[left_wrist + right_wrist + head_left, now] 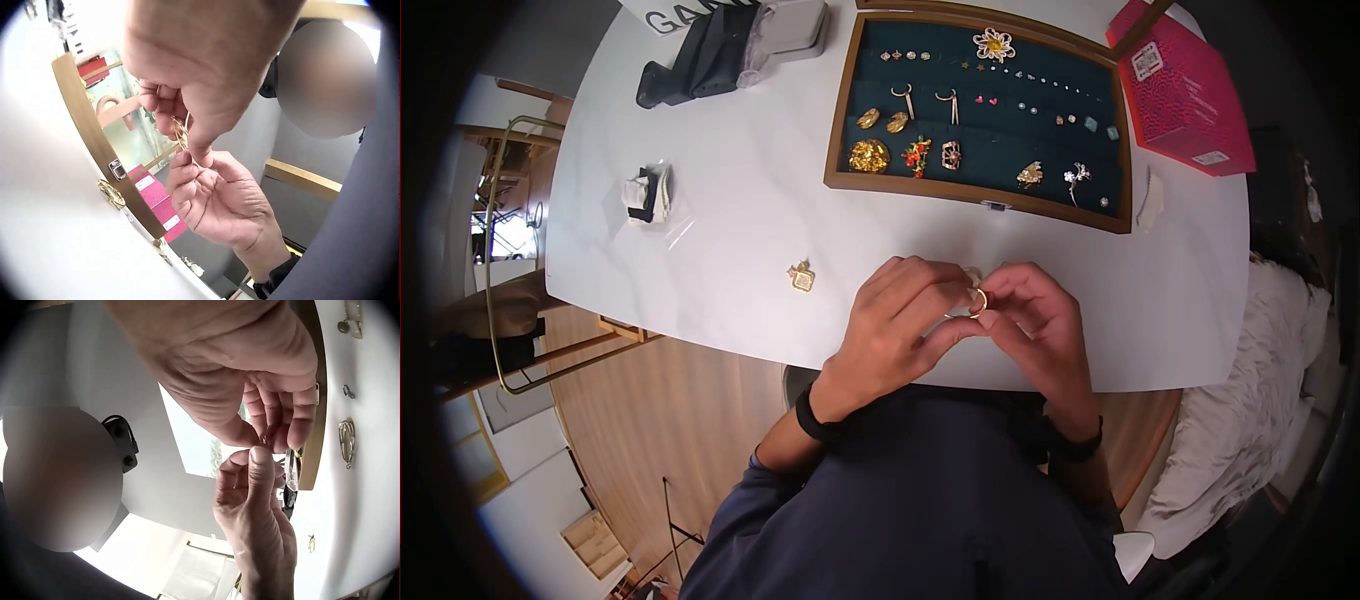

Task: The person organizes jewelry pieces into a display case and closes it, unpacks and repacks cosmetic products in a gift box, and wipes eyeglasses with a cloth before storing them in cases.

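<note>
In the head view my left hand (900,315) and right hand (1037,318) meet near the table's front edge, a thin gold hoop (979,303) between their fingertips. Both thumbs and index fingers pinch it. Slim gold loops (180,132) show between the fingers in the left wrist view; whether it is an earring or a ring I cannot tell. To the left of my hands a square gold charm (802,278) lies on the white table (730,240). Along the tabletop in the right wrist view lie a long gold looped piece (347,444) and a small dark ring (349,392).
Beyond my hands stands an open wooden jewellery case (990,203), its dark green lining holding rows of earrings and brooches. A pink box (1190,95) is at its right. Far left are a small cloth bundle (646,194) in clear plastic and a black pouch (700,60).
</note>
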{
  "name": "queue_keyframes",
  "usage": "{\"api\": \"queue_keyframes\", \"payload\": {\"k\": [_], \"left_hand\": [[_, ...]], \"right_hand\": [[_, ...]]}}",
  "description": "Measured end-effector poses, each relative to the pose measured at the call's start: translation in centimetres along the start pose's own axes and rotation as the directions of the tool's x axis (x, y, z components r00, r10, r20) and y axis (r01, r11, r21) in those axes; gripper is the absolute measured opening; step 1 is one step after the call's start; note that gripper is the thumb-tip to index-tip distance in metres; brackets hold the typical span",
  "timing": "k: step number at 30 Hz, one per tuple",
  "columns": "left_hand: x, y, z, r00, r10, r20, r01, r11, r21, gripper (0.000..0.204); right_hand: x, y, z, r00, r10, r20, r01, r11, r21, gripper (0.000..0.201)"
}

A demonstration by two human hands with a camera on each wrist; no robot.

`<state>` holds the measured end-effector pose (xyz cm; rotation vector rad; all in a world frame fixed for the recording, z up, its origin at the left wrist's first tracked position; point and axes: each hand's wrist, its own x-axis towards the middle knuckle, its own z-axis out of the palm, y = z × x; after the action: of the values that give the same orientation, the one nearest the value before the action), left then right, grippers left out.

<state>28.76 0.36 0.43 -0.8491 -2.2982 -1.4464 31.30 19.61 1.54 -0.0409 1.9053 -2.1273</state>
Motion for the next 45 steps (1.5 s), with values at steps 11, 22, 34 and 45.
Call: {"api": "queue_keyframes", "payload": {"k": [11, 22, 34, 45], "left_hand": [[-0.1, 0.0, -0.4, 0.997, -0.008, 0.073, 0.006, 1.0, 0.024, 0.038], [5.3, 10.6, -4.2, 0.982, -0.012, 0.189, 0.189, 0.139, -0.972, 0.046], [4.1, 10.3, -2.7, 0.975, 0.214, 0.065, -0.002, 0.298, -0.955, 0.063], [4.6, 6.0, -6.6, 0.993, 0.097, -0.072, -0.11, 0.475, -0.873, 0.046]], "right_hand": [[-0.1, 0.9, -0.4, 1.0, -0.002, 0.003, 0.002, 1.0, 0.022, 0.016], [-0.6, 0.3, -0.8, 0.995, 0.032, -0.09, -0.027, 0.998, 0.051, 0.021], [-0.2, -0.5, -1.8, 0.986, -0.038, -0.165, 0.06, 0.99, 0.131, 0.026], [12.2, -5.7, -4.2, 0.98, -0.159, -0.12, 0.108, 0.931, -0.349, 0.028]]}}
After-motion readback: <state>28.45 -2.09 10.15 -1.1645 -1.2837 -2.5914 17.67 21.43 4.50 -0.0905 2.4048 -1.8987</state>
